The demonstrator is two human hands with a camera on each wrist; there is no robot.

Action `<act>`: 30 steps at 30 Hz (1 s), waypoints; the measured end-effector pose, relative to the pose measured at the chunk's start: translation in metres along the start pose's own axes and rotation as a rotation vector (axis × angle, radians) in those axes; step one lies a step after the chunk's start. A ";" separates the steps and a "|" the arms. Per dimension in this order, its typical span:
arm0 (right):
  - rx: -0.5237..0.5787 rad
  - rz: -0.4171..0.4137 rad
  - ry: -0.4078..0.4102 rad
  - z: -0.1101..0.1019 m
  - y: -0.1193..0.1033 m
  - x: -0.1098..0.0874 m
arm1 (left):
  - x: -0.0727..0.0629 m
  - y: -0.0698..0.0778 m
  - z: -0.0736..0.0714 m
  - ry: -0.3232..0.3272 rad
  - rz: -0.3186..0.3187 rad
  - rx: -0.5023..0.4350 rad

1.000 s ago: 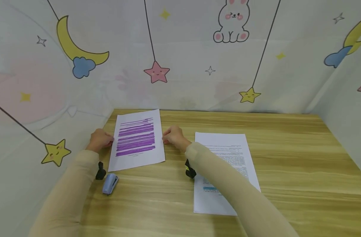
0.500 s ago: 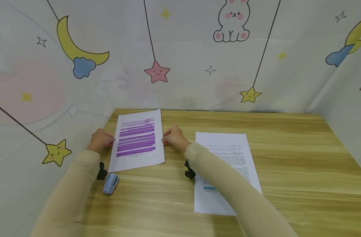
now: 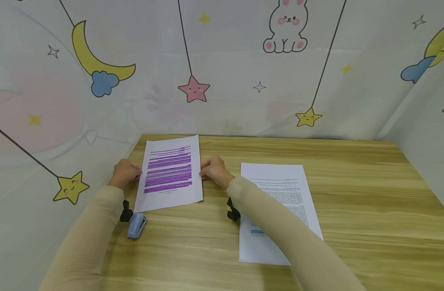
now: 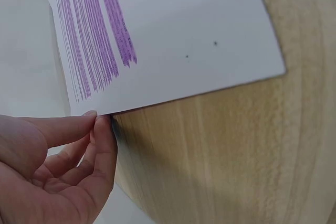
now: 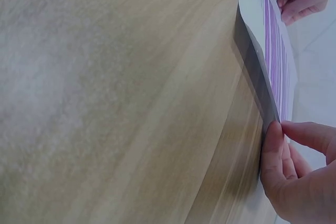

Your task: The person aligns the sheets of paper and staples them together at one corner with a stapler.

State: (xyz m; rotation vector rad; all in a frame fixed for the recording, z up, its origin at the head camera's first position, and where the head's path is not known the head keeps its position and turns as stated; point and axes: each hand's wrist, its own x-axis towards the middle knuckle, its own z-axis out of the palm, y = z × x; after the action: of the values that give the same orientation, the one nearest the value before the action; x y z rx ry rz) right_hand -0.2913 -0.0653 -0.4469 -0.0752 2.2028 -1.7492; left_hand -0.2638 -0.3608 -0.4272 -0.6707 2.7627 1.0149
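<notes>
A sheet of paper (image 3: 171, 202) with text marked over in purple lies at the table's back left, between both hands. The left hand (image 3: 126, 171) pinches its left edge between thumb and fingers, as the left wrist view shows. On the opposite edge, the right hand (image 3: 215, 169) pinches the paper with thumb and forefinger. In the right wrist view that edge of the purple-marked sheet (image 5: 254, 9) is raised off the table, with a shadow beneath. Whether it is one sheet or a thin stack, I cannot tell.
A small light-blue stapler (image 3: 136, 226) lies near the left forearm. To the right, a stack of printed paper (image 3: 258, 250), with one blue-marked line, is partly covered by the right sleeve (image 3: 280, 214). A white patterned curtain (image 3: 229, 60) hangs along the wooden table's (image 3: 371, 202) back edge.
Both hands keep their pinch on the paper's edges. The sheet and hands have shifted only very slightly; the head view has moved a little too.
</notes>
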 end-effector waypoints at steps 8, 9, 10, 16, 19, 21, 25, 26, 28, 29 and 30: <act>-0.008 0.009 0.027 0.003 0.001 0.001 | 0.000 0.000 0.000 -0.017 -0.010 -0.032; -0.008 0.011 0.031 0.003 0.001 0.001 | 0.000 0.000 0.000 -0.019 -0.013 -0.038; -0.007 0.014 0.035 0.003 0.001 0.001 | 0.000 0.000 0.000 -0.021 -0.012 -0.045; 0.012 0.023 0.045 0.001 0.001 0.000 | 0.000 0.001 -0.001 -0.030 0.006 -0.067; 0.023 0.028 0.043 -0.001 0.000 -0.002 | -0.001 0.003 -0.002 -0.031 0.004 -0.069; 0.024 0.030 0.040 -0.002 -0.001 -0.002 | -0.002 0.005 -0.002 -0.031 0.004 -0.067; 0.019 0.029 0.039 -0.004 -0.003 -0.003 | -0.002 0.006 -0.003 -0.039 0.019 -0.074; 0.018 0.028 0.039 -0.005 -0.003 -0.003 | -0.002 0.007 -0.003 -0.039 0.026 -0.078; 0.023 0.029 0.037 -0.006 -0.005 -0.004 | -0.001 0.007 -0.003 -0.040 0.051 -0.073; 0.027 0.029 0.036 -0.007 -0.006 -0.004 | -0.001 0.007 -0.003 -0.040 0.064 -0.072; 0.030 0.030 0.035 -0.007 -0.007 -0.004 | -0.001 0.008 -0.003 -0.038 0.075 -0.066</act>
State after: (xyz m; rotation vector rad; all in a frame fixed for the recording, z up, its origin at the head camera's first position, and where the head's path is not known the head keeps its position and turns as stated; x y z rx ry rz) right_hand -0.2904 -0.0589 -0.4383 -0.0039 2.1896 -1.7805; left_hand -0.2665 -0.3573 -0.4199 -0.5536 2.7516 1.1263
